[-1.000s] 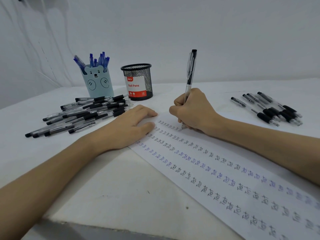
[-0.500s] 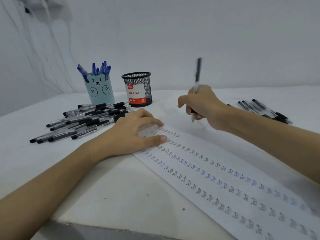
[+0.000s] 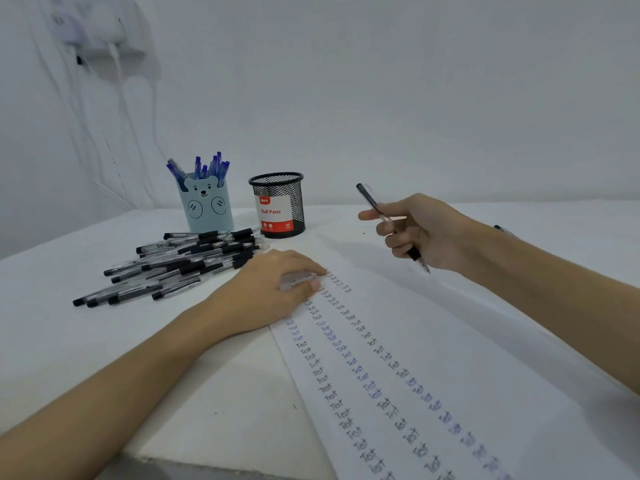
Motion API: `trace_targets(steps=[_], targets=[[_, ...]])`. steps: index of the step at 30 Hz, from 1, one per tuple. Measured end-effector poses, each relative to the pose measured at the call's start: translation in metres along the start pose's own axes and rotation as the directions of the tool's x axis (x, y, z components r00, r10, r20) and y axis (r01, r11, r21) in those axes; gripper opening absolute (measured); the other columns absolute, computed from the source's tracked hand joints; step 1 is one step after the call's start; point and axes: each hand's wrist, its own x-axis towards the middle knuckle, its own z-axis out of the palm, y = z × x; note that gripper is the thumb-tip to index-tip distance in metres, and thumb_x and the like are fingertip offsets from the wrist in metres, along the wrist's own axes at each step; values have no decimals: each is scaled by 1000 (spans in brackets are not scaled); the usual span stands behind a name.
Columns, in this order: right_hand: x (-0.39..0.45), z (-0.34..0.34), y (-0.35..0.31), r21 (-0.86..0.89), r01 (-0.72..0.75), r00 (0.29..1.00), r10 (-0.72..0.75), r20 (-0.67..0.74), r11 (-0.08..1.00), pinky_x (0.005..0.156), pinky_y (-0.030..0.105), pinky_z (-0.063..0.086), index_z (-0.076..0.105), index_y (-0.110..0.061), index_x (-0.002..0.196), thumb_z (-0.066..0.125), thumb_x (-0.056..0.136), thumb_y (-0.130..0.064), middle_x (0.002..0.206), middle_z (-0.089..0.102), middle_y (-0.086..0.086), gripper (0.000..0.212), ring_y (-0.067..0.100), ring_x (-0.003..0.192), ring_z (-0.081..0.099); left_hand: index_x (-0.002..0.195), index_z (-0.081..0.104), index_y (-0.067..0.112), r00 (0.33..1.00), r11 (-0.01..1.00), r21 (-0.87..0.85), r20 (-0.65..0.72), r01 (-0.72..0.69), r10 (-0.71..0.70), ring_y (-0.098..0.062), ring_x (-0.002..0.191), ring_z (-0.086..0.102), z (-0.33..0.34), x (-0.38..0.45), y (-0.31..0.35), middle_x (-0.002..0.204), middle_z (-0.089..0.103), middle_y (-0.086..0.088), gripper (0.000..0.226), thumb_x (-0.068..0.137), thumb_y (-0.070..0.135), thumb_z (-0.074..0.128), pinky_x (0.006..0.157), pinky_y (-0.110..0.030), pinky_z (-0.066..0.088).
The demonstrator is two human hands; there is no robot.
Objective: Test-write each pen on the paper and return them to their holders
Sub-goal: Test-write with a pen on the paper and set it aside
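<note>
Right hand [image 3: 420, 233] raised above the paper [image 3: 433, 344], fingers curled round a black pen [image 3: 375, 206]; pen tilted, cap end up and to the left, tip down near the heel of the hand, clear of the sheet. Left hand [image 3: 273, 292] lies flat on the paper's left edge, fingers straight, pressing beside the columns of "Test" marks. Pile of black pens [image 3: 180, 265] on the desk [image 3: 52, 341], left. Bear cup [image 3: 206, 206] holds blue pens; mesh cup [image 3: 280, 204] just beside it.

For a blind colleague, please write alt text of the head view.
The right hand holds a black pen above the paper; the left hand rests flat on it. Behind lie loose black pens, a bear holder and a mesh holder.
</note>
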Motion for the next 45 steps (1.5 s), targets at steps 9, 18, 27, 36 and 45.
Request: trace_targets(steps=[9, 18, 27, 36, 45], targets=[[5, -8, 2, -154, 6, 1000, -7, -5, 988, 35, 16, 24, 67, -11, 85, 61, 89, -32, 54, 45, -2, 23, 9, 35, 30, 121, 60, 38, 995, 998, -32, 90, 47, -44, 5, 123, 44, 2, 2, -4, 130, 54, 22, 54, 75, 63, 48, 107, -19, 30], [9, -49, -4, -664, 78, 942, -273, -195, 744, 56, 19, 40, 71, -4, 83, 72, 79, -10, 63, 70, -4, 8, 10, 59, 51, 125, 58, 34, 997, 999, -1, 59, 51, -51, 1, 122, 45, -1, 1, -6, 131, 54, 18, 60, 75, 64, 43, 100, -17, 31], [12, -72, 6, -930, -139, 927, -287, -243, 340, 57, 25, 37, 65, 3, 92, 71, 76, -10, 71, 52, 6, 20, 22, 69, 48, 116, 58, 44, 998, 997, -59, 55, 41, -38, 3, 117, 46, -4, 2, -9, 126, 55, 23, 74, 55, 81, 38, 98, -14, 29], [15, -76, 5, -956, -36, 873, -456, -171, 290, 53, 22, 37, 67, -2, 90, 61, 81, -8, 68, 56, 1, 13, 20, 63, 52, 111, 58, 45, 997, 998, -35, 58, 60, -58, 13, 106, 46, -19, -6, -3, 118, 55, 28, 31, 84, 59, 54, 98, -20, 34], [-5, 84, -17, -874, 476, 843, -338, 419, 103, 68, 28, 44, 68, -8, 86, 57, 88, -20, 77, 62, 0, 16, 20, 78, 55, 97, 66, 40, 985, 987, 28, -62, 161, -159, 10, 98, 54, -74, -94, -34, 99, 62, 29, 11, 89, 36, 60, 73, -5, 36]])
